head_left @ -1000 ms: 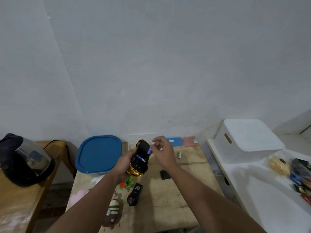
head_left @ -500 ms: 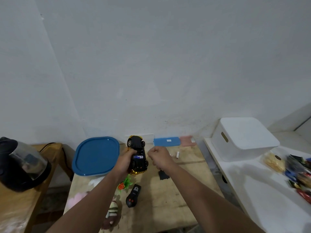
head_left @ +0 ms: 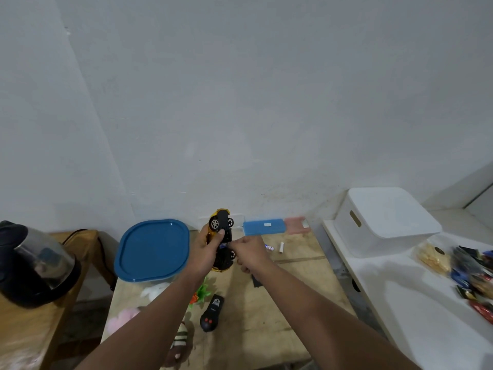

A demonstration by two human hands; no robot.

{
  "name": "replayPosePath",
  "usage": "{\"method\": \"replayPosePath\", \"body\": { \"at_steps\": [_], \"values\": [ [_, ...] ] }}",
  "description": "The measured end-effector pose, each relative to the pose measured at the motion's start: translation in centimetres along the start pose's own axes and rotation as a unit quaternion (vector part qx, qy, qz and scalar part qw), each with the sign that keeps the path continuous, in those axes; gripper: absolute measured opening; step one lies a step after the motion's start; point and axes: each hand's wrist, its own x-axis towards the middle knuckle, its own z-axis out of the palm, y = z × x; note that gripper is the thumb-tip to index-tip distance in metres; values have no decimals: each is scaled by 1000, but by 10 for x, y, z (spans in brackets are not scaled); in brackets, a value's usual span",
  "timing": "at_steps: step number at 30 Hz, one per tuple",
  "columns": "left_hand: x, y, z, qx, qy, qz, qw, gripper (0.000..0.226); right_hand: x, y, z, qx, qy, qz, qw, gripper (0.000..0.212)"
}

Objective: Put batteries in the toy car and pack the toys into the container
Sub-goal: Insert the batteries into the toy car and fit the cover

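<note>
Held belly-up above the bare wooden table [head_left: 293,297], the black-and-gold plastic toy car [head_left: 222,236] sits clasped in the left hand [head_left: 206,249] while the right hand [head_left: 249,252] pinches 1 blue-labelled battery [head_left: 223,245] at its underside, best seated squarely.

Bare white wall [head_left: 266,102]; wooden table [head_left: 293,303]; white counter [head_left: 413,303] at right.
</note>
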Motion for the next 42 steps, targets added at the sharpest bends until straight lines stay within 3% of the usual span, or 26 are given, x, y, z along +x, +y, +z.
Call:
{"method": "replayPosePath", "body": {
  "at_steps": [4,14,26,30,36,42],
  "values": [
    [1,0,-5,7,1,4,1000,26,-4,0,5,66,-34,61,995,19],
    [-6,3,-5,29,-41,3,999,24,-5,9,-3,87,-51,75,992,22],
    [-5,1,1,58,-68,5,996,32,-4,14,-9,214,-89,126,965,21],
    [-7,0,10,50,-58,12,997,31,0,18,-8,193,-62,107,973,23],
    [-10,7,20,56,-34,32,997,31,4,23,-10,111,-16,87,990,42],
    [-3,8,24,84,-27,34,996,29,9,20,-19,225,-64,140,962,28]
  ]
}}
